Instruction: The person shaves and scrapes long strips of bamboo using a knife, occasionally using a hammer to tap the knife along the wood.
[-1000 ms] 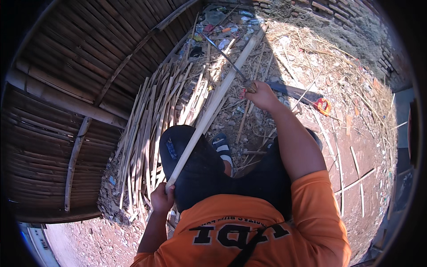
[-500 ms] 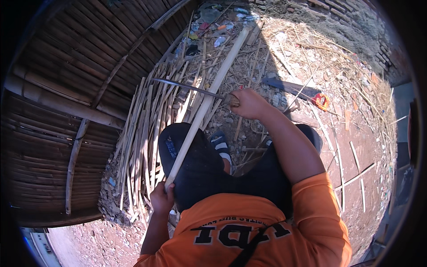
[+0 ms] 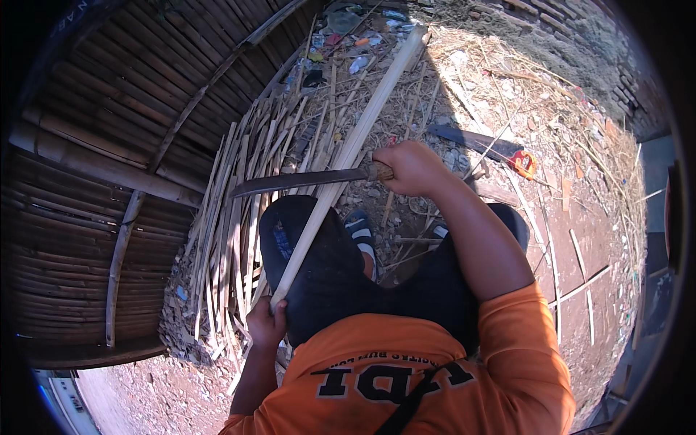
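— What have you got in your hands?

— My left hand (image 3: pixel 265 324) is clamped around the near end of a long bamboo strip (image 3: pixel 348 152). The strip runs up and away from me over my left knee (image 3: pixel 304 239), tilted to the right, its far end reaching the litter at the top of the ground.

— And the right?

— My right hand (image 3: pixel 413 168) is closed tight on the handle of a knife (image 3: pixel 301 181). The blade points left, roughly level, and crosses the strip about halfway along. I cannot tell whether the edge is biting into the bamboo or only lying against it.

— What lies around you?

— To my left, a heap of split slats (image 3: pixel 225 239) spreads over the ground, running the same way as the strip, from near my left hand up toward the litter. Beyond that, along the left edge, stands a bamboo wall (image 3: pixel 94 167) of dark horizontal canes with paler poles across it.

— Anything on your right?

— Dry straw and shavings (image 3: pixel 551 109) cover the ground there. A dark flat board (image 3: pixel 475 140) lies just past my right hand, with a small red and yellow wrapper (image 3: pixel 523 164) at its right end. My sandalled foot (image 3: pixel 360 230) shows between my knees, below the knife handle.
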Available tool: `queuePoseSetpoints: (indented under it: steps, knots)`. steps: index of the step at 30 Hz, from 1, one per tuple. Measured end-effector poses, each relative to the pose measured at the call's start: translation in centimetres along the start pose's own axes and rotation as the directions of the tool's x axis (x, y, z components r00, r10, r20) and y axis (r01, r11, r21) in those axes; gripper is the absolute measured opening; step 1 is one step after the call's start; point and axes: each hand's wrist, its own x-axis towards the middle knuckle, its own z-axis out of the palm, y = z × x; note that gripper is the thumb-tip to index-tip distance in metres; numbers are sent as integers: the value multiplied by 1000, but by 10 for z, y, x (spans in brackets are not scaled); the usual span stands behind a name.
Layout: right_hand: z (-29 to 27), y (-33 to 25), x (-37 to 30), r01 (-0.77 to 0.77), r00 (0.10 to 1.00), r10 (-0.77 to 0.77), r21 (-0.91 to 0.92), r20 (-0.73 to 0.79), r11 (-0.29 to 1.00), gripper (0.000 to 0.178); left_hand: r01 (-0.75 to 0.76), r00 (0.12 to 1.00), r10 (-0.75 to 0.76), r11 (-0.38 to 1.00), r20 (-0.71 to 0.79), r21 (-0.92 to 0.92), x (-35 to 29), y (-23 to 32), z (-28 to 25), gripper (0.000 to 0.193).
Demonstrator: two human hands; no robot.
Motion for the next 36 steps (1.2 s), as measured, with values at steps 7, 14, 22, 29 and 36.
queuePoseSetpoints:
  steps: [7, 14, 22, 29, 36]
  knots:
    - [-13, 51, -4, -328, 875, 472, 587, -106, 740, 31, -118, 993, 117, 988, 13, 103, 15, 17, -14, 35]
    - [-25, 5, -11, -44, 843, 532, 974, -83, 222, 29, -115, 993, 113, 993, 43, 41, 28, 35, -15, 36]
    - [-36, 20, -4, 199, 783, 592, 979, -192, 54, 24, -133, 990, 135, 990, 44, -55, 78, 56, -16, 33]
    - [-47, 23, -7, 198, 745, 624, 972, -235, 129, 25, -94, 982, 115, 985, 150, -141, 105, 68, -22, 31]
    - [-50, 35, -10, 87, 729, 651, 972, -212, 219, 28, 37, 993, -39, 999, 116, 20, 52, 44, -14, 40]
